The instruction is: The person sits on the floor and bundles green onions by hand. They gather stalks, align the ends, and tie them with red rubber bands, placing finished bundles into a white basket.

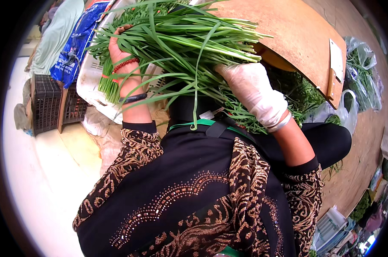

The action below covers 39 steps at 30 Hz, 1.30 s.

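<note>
A large loose bunch of long flat green leaves with pale stem ends, probably garlic chives, lies across both arms in front of me. My left hand, bare, with a red bead bracelet and a dark bangle, is around the leafy end; some fingers are hidden by leaves. My right hand, in a thin whitish glove, is closed at the lower side of the bunch near the stem ends, its fingertips hidden. Under the left forearm, a bundle of greens tied with a red band lies in a white plastic crate.
A wooden board holds a cleaver with a wooden handle near its right edge. Plastic bags of greens stand beyond it. Loose greens lie below the board. Dark mesh crates and a blue printed sack are at left.
</note>
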Each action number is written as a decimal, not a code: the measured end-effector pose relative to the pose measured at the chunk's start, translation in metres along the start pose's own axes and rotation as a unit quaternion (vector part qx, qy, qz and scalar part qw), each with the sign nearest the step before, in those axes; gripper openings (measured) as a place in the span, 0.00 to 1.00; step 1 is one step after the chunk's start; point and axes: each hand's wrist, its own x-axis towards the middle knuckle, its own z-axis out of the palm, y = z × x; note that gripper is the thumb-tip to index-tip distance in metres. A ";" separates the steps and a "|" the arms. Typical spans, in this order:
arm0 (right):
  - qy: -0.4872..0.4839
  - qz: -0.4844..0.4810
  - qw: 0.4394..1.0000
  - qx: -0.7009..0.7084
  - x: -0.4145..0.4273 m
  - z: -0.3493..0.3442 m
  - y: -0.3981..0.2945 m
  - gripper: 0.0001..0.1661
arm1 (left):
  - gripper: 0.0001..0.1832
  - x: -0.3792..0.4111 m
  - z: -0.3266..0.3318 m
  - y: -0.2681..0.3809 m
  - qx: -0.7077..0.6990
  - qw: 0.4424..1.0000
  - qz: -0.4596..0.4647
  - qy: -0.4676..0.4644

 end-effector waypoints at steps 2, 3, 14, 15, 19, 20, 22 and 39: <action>-0.005 0.004 0.999 -0.050 0.001 0.002 -0.001 0.02 | 0.04 -0.003 0.002 -0.001 -0.004 1.000 -0.015 -0.010; -0.008 0.017 0.999 -0.046 0.001 0.001 -0.001 0.03 | 0.04 -0.002 0.000 0.001 -0.001 1.000 -0.009 -0.009; -0.151 0.130 0.980 -0.003 -0.056 0.007 0.042 0.05 | 0.05 -0.001 -0.007 0.001 0.013 1.000 0.019 0.003; -0.205 0.152 0.966 -0.044 -0.077 0.016 0.056 0.05 | 0.05 0.000 -0.009 0.002 0.004 1.000 0.011 0.005; -0.435 0.208 0.872 -0.081 -0.140 0.005 0.083 0.08 | 0.06 0.012 -0.012 -0.008 -0.001 1.000 -0.004 -0.002; -0.343 0.219 0.913 -0.021 -0.134 -0.013 0.070 0.09 | 0.06 0.008 -0.013 -0.007 0.015 1.000 -0.003 -0.002; -0.143 0.214 0.958 0.129 -0.100 -0.049 0.037 0.11 | 0.06 0.009 -0.019 0.000 0.004 1.000 -0.017 -0.024; 0.093 0.013 0.974 0.206 -0.050 -0.006 -0.026 0.08 | 0.03 0.010 -0.010 -0.002 -0.014 1.000 -0.016 0.023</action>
